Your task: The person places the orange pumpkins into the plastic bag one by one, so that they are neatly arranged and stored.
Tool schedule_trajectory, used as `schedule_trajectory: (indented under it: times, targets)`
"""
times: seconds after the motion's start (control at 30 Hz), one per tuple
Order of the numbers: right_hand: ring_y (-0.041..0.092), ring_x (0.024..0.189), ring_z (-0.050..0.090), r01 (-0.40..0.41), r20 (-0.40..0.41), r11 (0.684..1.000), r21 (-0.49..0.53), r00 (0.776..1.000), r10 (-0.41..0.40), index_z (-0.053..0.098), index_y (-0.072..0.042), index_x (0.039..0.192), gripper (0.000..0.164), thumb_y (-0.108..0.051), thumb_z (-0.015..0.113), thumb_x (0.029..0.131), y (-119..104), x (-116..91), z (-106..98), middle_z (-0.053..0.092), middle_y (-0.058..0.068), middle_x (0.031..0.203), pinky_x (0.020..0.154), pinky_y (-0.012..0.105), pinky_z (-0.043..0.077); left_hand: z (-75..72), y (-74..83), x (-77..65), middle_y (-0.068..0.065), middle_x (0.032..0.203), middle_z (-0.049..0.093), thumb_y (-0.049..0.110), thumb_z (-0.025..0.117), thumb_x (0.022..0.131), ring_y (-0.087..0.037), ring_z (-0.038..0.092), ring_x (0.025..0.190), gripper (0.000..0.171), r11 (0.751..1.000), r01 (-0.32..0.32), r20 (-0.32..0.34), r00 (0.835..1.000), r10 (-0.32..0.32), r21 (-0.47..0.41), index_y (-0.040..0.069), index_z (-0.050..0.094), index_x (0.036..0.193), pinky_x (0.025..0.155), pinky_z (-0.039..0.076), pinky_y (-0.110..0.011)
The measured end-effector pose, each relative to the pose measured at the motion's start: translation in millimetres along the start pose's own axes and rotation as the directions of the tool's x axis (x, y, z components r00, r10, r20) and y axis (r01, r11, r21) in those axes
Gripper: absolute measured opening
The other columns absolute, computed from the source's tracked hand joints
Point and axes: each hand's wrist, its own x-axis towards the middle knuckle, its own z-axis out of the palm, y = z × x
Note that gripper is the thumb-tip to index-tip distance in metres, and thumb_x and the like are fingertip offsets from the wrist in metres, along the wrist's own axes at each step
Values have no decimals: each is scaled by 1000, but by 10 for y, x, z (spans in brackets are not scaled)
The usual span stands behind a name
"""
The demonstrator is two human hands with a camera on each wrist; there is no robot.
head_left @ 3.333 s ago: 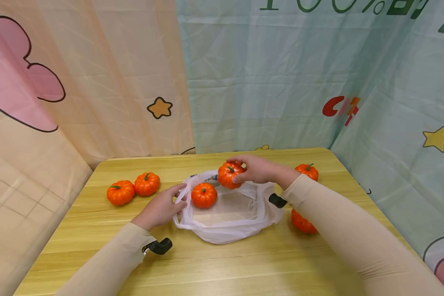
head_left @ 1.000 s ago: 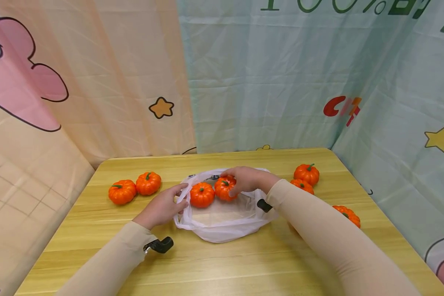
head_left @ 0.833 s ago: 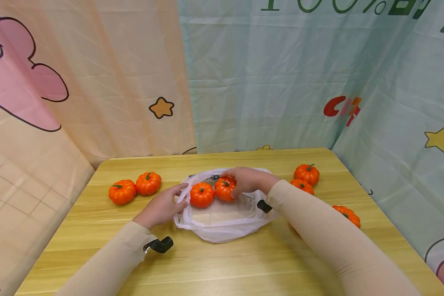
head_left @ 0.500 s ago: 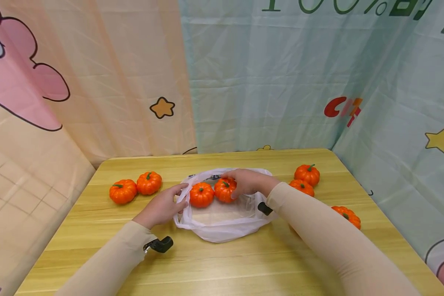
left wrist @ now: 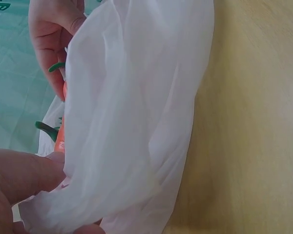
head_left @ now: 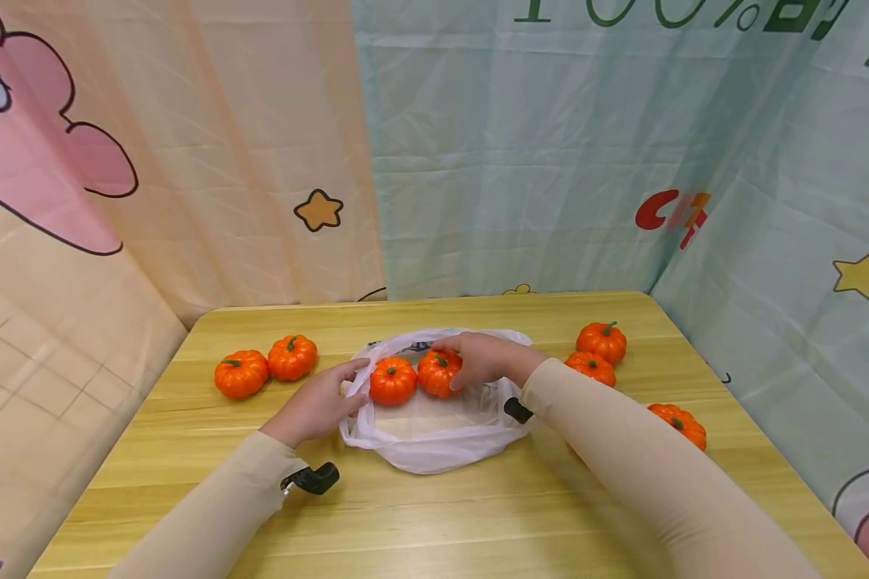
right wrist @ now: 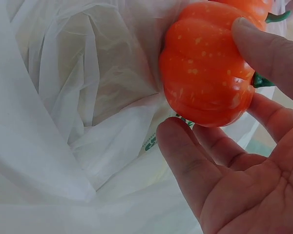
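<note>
A white plastic bag (head_left: 434, 460) lies with its mouth spread wide on the table. My left hand (head_left: 322, 404) pinches the bag's left rim between thumb and fingers, as the left wrist view also shows. Inside the bag sit two small orange pumpkins side by side, a left pumpkin (head_left: 393, 381) and a right pumpkin (head_left: 437, 373). My right hand (head_left: 483, 357) reaches in over the bag and holds the right pumpkin. In the right wrist view its thumb (right wrist: 268, 56) lies on top of that pumpkin (right wrist: 205, 68), with the fingers around its lower side.
Two more pumpkins stand at the table's left, an outer one (head_left: 241, 374) and an inner one (head_left: 293, 358). On the right are a back pumpkin (head_left: 602, 343), a middle pumpkin (head_left: 590, 367) and a front pumpkin (head_left: 677, 424), the latter two partly behind my right sleeve (head_left: 644, 450).
Since the earliest frame my right hand has lowered its pumpkin into the bag beside the other one. Lately both pumpkins have shifted slightly left. My left hand stays at the rim.
</note>
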Motion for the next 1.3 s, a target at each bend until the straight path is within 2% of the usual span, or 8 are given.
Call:
schedule_trajectory:
  times: [0.23, 0.47, 0.67, 0.8, 1.03, 1.17, 1.3]
  targets:
    - [29, 136, 51, -5, -4, 1000, -15, 1000, 5, 46, -25, 161, 77, -16, 79, 92, -21, -7, 16, 51, 15, 154, 117, 46, 45, 2, -12, -3, -16, 123, 69, 23, 71, 101, -17, 61, 65, 65, 1000, -7, -4, 1000, 7, 11, 17, 46, 160, 65, 47, -33]
    - [27, 121, 54, -13, -39, 1000, -27, 999, 12, 47, -25, 160, 77, -14, 79, 91, -23, 11, 43, 54, 15, 143, 110, 44, 51, -18, -13, -9, -21, 136, 62, 23, 71, 101, -18, 58, 64, 65, 1000, -23, -7, 1000, 23, 14, 17, 46, 160, 65, 46, -32]
    - [29, 134, 54, -1, -60, 1000, -20, 998, 0, 48, -20, 159, 74, -11, 78, 92, -12, 13, 44, 53, 14, 153, 117, 47, 46, -24, -25, -13, -22, 138, 62, 23, 71, 101, -18, 58, 63, 65, 1000, -26, -5, 1000, 26, 6, 17, 45, 160, 61, 46, -32]
    - [30, 140, 54, 8, -66, 1000, 9, 998, -7, 47, -19, 160, 74, -10, 78, 92, -9, -2, 19, 55, 12, 156, 116, 46, 47, -27, -42, -10, -22, 138, 62, 23, 71, 101, -18, 59, 63, 65, 1000, -24, -5, 1000, 24, 4, 17, 45, 161, 61, 47, -31]
    - [32, 136, 59, 9, -59, 1000, 26, 998, -8, 48, -23, 159, 71, -19, 78, 95, 0, -119, -95, 57, 15, 153, 109, 46, 53, -37, -39, -10, -21, 137, 63, 24, 70, 101, -18, 57, 62, 65, 1000, -27, -5, 1000, 27, 14, 16, 45, 161, 61, 47, -31]
    - [32, 132, 63, 25, -88, 995, 93, 996, -16, 47, -24, 160, 68, -21, 75, 97, 17, -244, -207, 54, 14, 154, 103, 44, 56, -40, -49, -6, -23, 142, 61, 24, 70, 101, -18, 55, 60, 65, 999, -33, -5, 999, 33, 21, 16, 45, 161, 60, 46, -30]
    - [35, 136, 60, 73, -121, 981, 182, 991, -51, 45, -20, 160, 67, -18, 73, 99, 50, -403, -339, 52, 15, 155, 103, 45, 57, -42, -56, -7, -23, 144, 60, 24, 70, 101, -17, 55, 60, 65, 999, -28, -4, 1000, 29, 23, 16, 45, 160, 59, 45, -29]
